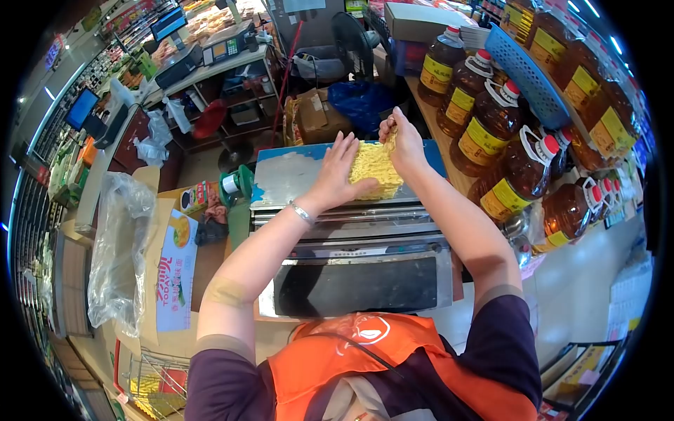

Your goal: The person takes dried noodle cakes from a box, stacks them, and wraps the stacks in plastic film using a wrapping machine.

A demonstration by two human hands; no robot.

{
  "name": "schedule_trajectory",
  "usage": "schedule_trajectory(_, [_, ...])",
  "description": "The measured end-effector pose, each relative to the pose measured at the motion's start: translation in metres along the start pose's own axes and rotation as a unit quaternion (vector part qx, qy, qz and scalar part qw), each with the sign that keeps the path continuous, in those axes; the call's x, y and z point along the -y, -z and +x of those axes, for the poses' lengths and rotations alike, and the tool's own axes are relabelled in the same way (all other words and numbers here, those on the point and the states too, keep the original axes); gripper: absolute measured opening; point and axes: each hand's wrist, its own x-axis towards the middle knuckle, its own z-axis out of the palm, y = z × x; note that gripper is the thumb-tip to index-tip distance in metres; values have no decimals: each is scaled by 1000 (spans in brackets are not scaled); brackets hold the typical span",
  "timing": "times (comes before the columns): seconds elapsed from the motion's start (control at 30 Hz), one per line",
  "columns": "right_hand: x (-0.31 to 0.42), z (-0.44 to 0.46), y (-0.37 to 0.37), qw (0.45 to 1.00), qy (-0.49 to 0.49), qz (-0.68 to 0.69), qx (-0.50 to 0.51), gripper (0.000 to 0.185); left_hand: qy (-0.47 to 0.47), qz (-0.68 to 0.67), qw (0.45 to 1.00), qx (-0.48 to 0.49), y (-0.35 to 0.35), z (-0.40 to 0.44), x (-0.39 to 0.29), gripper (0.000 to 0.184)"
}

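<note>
Orange apron (414,337), nearest. Yellow noodles (372,168): one slab, flat on the metal top (281,172), mostly laid out, right end unsettled. My left hand (338,177): spread against it. My right hand (408,149): curled, apparently pinching strands.

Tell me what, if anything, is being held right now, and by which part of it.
The yellow noodle block: the right hand grips its far right corner, while the left hand lies open against its left side.
</note>
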Motion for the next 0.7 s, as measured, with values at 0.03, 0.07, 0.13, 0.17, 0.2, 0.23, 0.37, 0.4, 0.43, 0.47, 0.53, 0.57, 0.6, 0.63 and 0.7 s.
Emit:
schedule_trajectory(0.03, [1,-2,1,1000,2,-6,6,32,11,-16,1000,-1,0,3,1,88])
schedule_trajectory(0.07, [1,-3,2,1000,-4,-6,17,32,22,-33,999,-3,0,7,3,83])
schedule_trajectory(0.13, [3,-4,5,999,-16,-8,40,32,38,-49,998,0,1,15,5,72])
schedule_trajectory(0.17, [3,-5,4,999,-22,-6,41,32,41,-49,998,4,2,19,6,67])
schedule_trajectory(0.2, [3,-9,2,999,-27,-4,42,32,44,-49,998,8,2,23,7,61])
schedule_trajectory(0.23, [3,-11,0,999,-32,-3,42,32,47,-67,997,7,3,26,7,55])
schedule_trajectory(0.37, [-5,-17,-4,995,-3,-63,74,35,54,-128,990,-5,5,37,7,35])
schedule_trajectory(0.4, [-5,-18,-3,992,11,-85,96,35,56,-141,988,-10,5,38,6,30])
schedule_trajectory(0.43, [-6,-19,-2,987,24,-106,118,36,55,-152,986,-28,1,39,8,27])
schedule_trajectory(0.47, [-7,-19,-2,986,23,-114,122,35,54,-163,984,-47,-5,41,10,24])
schedule_trajectory(0.53, [-6,-20,-3,983,22,-131,131,33,58,-183,978,-75,-8,40,10,21])
schedule_trajectory(0.57, [-4,-22,-4,979,14,-147,139,32,65,-192,976,-85,-9,40,11,22])
schedule_trajectory(0.6, [0,-24,-5,976,7,-163,147,31,71,-201,973,-94,-9,39,10,22])
schedule_trajectory(0.63, [2,-26,-7,972,0,-178,155,31,90,-229,964,-105,-11,38,12,23])
schedule_trajectory(0.7, [2,-26,-7,965,-1,-164,205,28,129,-285,942,-125,-16,38,14,25])
